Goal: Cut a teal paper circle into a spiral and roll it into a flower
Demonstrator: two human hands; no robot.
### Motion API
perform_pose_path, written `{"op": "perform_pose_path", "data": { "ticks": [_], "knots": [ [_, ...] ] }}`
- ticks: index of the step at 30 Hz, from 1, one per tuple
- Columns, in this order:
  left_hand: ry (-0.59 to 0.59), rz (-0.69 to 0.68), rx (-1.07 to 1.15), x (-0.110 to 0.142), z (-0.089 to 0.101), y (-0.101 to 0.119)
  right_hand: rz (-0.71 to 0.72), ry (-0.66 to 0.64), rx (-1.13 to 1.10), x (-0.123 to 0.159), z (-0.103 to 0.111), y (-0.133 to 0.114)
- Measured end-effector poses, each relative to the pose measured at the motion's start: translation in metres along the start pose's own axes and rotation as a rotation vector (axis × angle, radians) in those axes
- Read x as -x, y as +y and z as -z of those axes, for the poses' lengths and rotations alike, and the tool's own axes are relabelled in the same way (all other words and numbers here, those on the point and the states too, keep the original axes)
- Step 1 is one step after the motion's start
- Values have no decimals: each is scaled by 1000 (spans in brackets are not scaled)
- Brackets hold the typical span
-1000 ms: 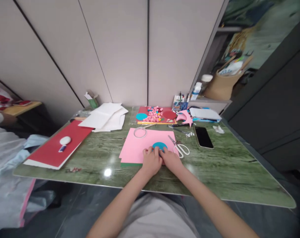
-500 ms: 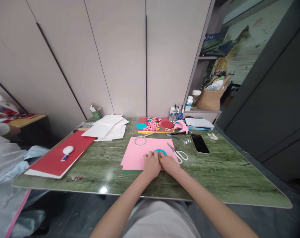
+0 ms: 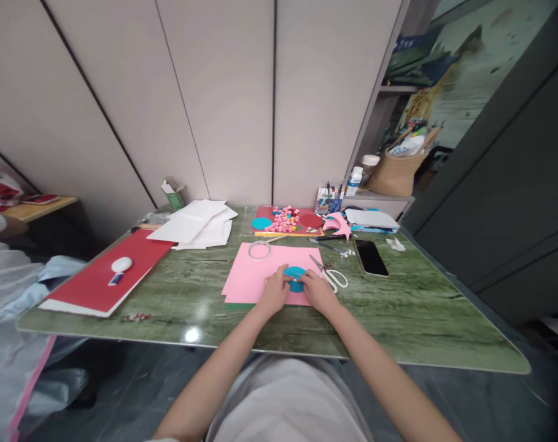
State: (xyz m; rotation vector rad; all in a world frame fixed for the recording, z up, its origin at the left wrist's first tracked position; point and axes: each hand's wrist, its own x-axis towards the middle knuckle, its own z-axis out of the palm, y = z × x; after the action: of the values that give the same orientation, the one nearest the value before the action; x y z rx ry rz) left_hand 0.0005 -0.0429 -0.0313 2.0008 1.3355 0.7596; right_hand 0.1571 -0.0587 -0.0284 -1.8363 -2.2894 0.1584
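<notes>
A blue paper circle [image 3: 295, 271] lies on a pink sheet [image 3: 246, 270], with a small white piece [image 3: 294, 280] near its middle. My left hand [image 3: 275, 291] rests at the circle's left side, thumb and forefinger stretched onto it and apart. From the right, my right hand [image 3: 319, 291] touches the circle with its fingertips, its fingers extended. White-handled scissors [image 3: 333, 277] lie just beyond the right hand, blades partly over the pink sheet. A roll of clear tape [image 3: 259, 250] sits on the sheet's upper left part.
Several pink paper pieces [image 3: 285, 220] are heaped at the back, beside another blue circle [image 3: 262, 223]. A black phone [image 3: 371, 257] lies to the right. Red sheets [image 3: 99, 276] and white papers [image 3: 193, 224] lie left. Another person's sleeve [image 3: 11, 264] shows at far left.
My hands were close together, covering most of the blue circle. They have moved apart to its two sides, so the circle and white piece show. The view has shifted slightly.
</notes>
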Motion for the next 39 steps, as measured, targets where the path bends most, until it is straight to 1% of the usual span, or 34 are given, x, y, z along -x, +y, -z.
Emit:
{"op": "perform_pose_path", "data": {
  "ticks": [7, 9, 13, 18, 23, 25, 28, 30, 32, 36, 39],
  "knots": [
    [38, -48, 93, 0, -4, -8, 18, 146, -199, -2, -9, 9],
    [36, -48, 106, 0, -4, -9, 51, 143, -221, -1, -9, 9],
    [30, -23, 139, 1, -2, -7, 113, 85, -195, 2, -6, 6],
    [24, 21, 119, 2, 0, -4, 70, 50, -161, 2, -5, 3],
    [45, 4, 181, 0, 0, -5, 73, 44, -155, 2, -5, 4],
    [59, 10, 213, 0, 1, -7, 78, 48, -155, 2, -5, 4],
    [113, 5, 230, -1, 2, -8, 76, 86, -188, 0, -6, 5],
    [145, -11, 189, -2, 3, -9, 55, 124, -218, 0, -5, 5],
    [155, -36, 92, -1, 3, -9, 53, 148, -234, 1, -4, 5],
    [119, -79, -148, 0, 0, -8, 121, 149, -195, 1, -5, 6],
    [110, -106, -197, 0, -1, -10, 141, 159, -145, 0, -8, 8]
  ]
}}
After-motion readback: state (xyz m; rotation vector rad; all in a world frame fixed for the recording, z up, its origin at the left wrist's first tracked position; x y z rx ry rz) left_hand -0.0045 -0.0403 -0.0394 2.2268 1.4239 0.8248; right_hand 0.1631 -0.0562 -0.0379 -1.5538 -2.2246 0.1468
